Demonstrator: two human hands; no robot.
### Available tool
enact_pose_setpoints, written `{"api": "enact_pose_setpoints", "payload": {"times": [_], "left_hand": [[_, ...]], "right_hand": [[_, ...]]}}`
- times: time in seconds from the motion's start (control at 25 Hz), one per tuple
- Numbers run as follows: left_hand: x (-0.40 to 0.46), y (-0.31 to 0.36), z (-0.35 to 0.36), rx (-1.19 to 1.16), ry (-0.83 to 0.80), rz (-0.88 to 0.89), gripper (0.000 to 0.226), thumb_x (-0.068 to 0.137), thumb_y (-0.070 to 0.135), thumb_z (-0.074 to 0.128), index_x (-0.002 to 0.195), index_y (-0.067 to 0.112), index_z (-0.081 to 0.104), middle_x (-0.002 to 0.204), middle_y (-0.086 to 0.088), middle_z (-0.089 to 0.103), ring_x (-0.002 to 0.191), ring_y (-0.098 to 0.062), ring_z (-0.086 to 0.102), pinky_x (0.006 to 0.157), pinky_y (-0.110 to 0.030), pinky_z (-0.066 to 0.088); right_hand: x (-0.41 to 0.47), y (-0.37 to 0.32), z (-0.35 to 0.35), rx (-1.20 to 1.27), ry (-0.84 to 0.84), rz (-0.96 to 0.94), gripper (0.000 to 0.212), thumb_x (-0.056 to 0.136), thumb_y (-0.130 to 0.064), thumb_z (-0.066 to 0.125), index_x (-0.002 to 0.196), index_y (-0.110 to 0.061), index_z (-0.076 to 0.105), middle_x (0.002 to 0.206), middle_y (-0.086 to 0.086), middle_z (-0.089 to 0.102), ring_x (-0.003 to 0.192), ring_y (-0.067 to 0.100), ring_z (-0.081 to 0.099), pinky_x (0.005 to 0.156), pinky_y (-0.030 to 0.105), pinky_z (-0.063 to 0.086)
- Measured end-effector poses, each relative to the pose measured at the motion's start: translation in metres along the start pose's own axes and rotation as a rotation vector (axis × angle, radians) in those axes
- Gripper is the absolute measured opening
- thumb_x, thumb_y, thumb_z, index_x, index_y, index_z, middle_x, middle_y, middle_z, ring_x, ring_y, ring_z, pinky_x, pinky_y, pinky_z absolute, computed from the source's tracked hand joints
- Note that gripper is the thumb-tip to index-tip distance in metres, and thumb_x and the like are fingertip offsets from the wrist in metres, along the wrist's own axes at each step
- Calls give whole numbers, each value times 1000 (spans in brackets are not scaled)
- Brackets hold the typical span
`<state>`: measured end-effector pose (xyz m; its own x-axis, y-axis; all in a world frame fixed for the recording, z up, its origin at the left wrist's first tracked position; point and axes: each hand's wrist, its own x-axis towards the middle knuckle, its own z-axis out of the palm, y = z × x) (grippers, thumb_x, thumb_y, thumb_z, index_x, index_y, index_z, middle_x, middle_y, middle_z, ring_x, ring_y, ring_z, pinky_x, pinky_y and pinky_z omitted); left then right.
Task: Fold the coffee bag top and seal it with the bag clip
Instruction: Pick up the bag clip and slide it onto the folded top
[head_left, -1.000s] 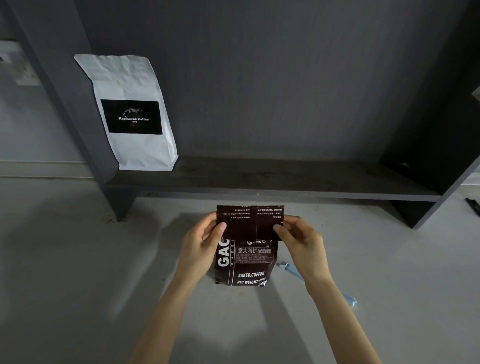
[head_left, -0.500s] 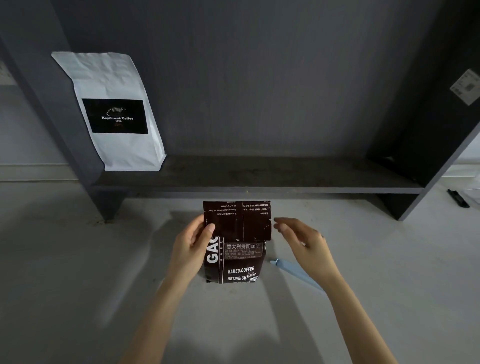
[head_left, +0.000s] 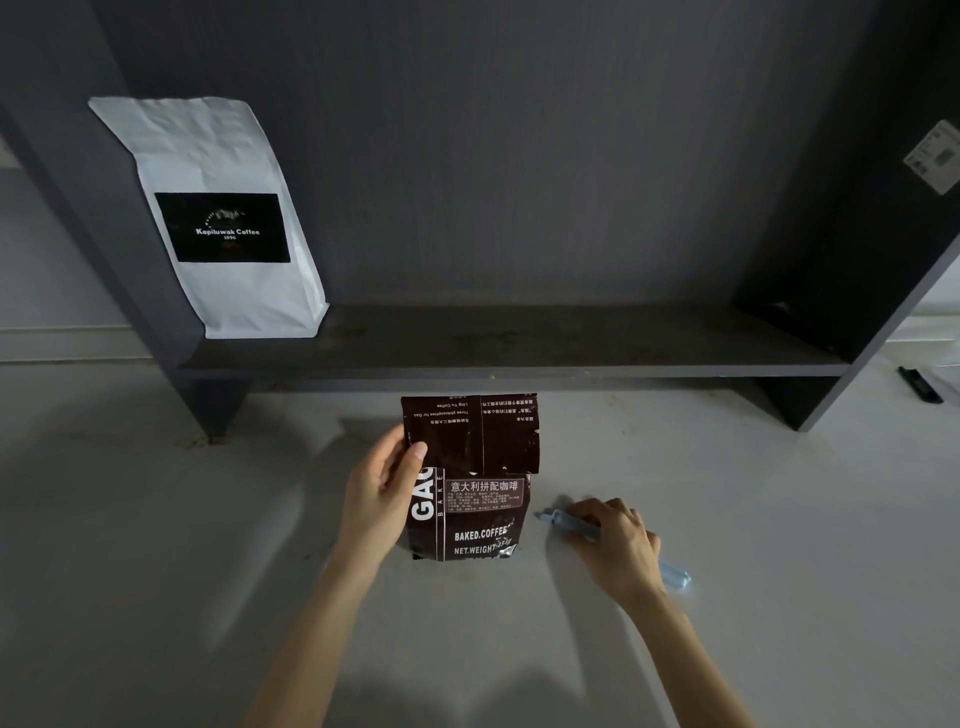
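Observation:
A dark brown coffee bag (head_left: 470, 514) stands upright on the pale table, its top flap folded down over the front. My left hand (head_left: 382, 493) grips the bag's left side, thumb pressing the folded flap. A light blue bag clip (head_left: 569, 521) lies on the table to the right of the bag. My right hand (head_left: 615, 543) rests over the clip's middle with fingers curled around it; both ends of the clip stick out from under the hand.
A dark grey shelf (head_left: 509, 358) runs across behind the bag. A white coffee bag (head_left: 223, 218) leans at the shelf's left end. A small black object (head_left: 919, 384) lies at the far right edge.
My right hand let go of the folded flap and dropped right and down onto the blue clip. My left hand alone keeps hold of the bag.

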<state>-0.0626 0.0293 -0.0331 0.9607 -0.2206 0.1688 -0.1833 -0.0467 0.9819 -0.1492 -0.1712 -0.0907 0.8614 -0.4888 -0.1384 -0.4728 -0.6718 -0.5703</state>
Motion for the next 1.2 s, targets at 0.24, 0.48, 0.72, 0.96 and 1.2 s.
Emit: {"api": "enact_pose_setpoints", "payload": {"times": [0.24,0.48,0.72,0.96,1.2], "left_hand": [[-2,2,-1,-16,-15,11,22,89,7,46,103,21,55,97,17,59,84,21,56,73,2,41],[-2,1,-1,-5,-20,40,22,89,9,47,107,19,56,99,18,60,90,16,57,76,1,41],[-1,0,3,-10,127,86,36,86,8,52,115,29,46,118,2,56,109,-9,53,93,-12,42],[-2,9,4,-27,121,152,40,84,0,51,94,39,47,105,7,57,99,-1,56,85,-7,43],[-3,9,3,31,107,130,34,85,2,51,82,35,55,93,8,63,84,7,59,72,-5,44]], "right_hand": [[1,3,3,47,38,-16,22,86,-22,53,106,-23,63,107,9,59,106,28,48,84,35,29],[-1,-4,-6,159,121,-123,22,81,-12,61,102,-18,67,96,14,64,92,33,59,81,36,44],[-2,-24,-29,269,231,-270,26,81,-9,61,106,-15,65,85,5,56,77,25,59,66,19,41],[-12,-62,-66,392,424,-407,27,82,-14,61,108,-18,62,85,-6,54,73,-4,54,61,2,40],[-22,-105,-68,340,377,-686,17,80,-20,62,97,-20,63,86,-8,59,80,-3,52,67,9,42]]}}
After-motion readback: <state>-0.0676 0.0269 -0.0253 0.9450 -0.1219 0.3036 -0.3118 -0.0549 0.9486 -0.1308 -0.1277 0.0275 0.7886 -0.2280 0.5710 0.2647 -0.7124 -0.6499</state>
